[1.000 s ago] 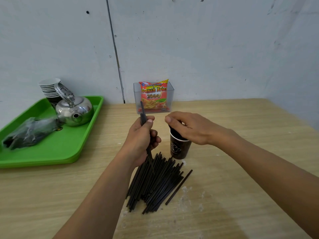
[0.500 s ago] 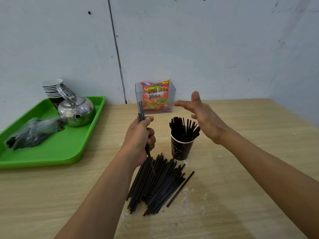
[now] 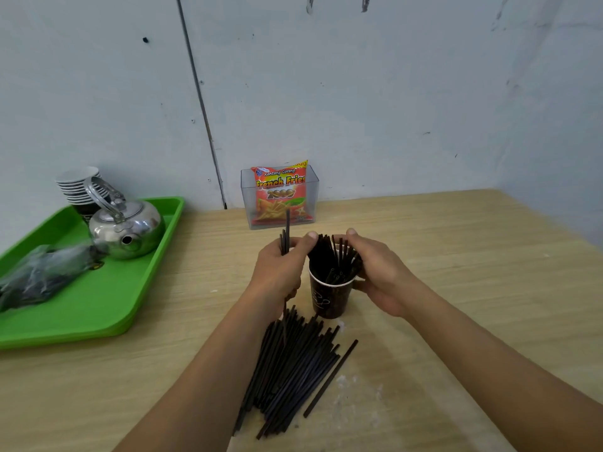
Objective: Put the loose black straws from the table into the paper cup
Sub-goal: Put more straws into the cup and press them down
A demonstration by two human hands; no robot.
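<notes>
We're not halfway: our left hand point(image 3: 280, 272) grips a few thin black plastic straws point(image 3: 286, 234), our right hand point(image 3: 382, 276) wraps its grip round the part-filled dark brown paper cup point(image 3: 330, 300), big pile point(image 3: 293, 370) waiting on the wooden table point(image 3: 463, 256).

Green tray point(image 3: 98, 298): kettle point(image 3: 130, 230), stacked cups point(image 3: 78, 187), wrapped bundle point(image 3: 42, 278). Snack packet point(image 3: 280, 194) in clear box point(image 3: 312, 197).

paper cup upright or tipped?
Upright: paper cup stands on its base on the table, rim up, straws standing inside.
</notes>
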